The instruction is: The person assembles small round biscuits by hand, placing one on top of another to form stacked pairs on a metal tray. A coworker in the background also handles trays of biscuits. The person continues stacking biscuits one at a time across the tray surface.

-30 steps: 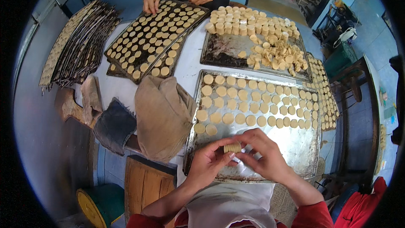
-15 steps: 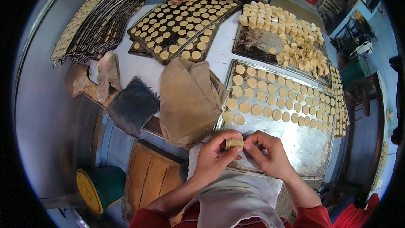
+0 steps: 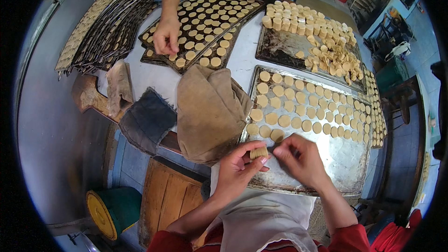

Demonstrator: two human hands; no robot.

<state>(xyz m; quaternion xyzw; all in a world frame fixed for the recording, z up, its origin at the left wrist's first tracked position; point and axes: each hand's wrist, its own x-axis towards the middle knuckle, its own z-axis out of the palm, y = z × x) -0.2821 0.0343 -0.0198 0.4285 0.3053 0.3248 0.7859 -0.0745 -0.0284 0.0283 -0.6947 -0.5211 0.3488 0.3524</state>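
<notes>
A short stack of thin round dough discs (image 3: 258,152) lies on its side in my left hand (image 3: 239,164), the fingers and thumb curled round it. My right hand (image 3: 301,161) hovers just right of the stack over the near part of a metal baking tray (image 3: 322,151). Its fingers are bent in toward the thumb, and no disc shows between them. Close beyond its fingertips, a single dough disc (image 3: 277,135) lies flat at the end of the nearest, short row. Several more rows of discs cover the tray's far part.
A brown cloth (image 3: 210,112) and a dark cloth pad (image 3: 148,120) lie left of the tray. Behind stands a dark tray (image 3: 284,49) with stacked and heaped discs. Across the table, a co-worker's hands (image 3: 167,36) work over disc-covered trays (image 3: 196,21). Stacked trays (image 3: 109,21) lean far left.
One more disc now lies at the end of the nearest row. My right hand has drawn away from the stack, rightward and slightly up. The co-worker's hand has moved down over the dark trays.
</notes>
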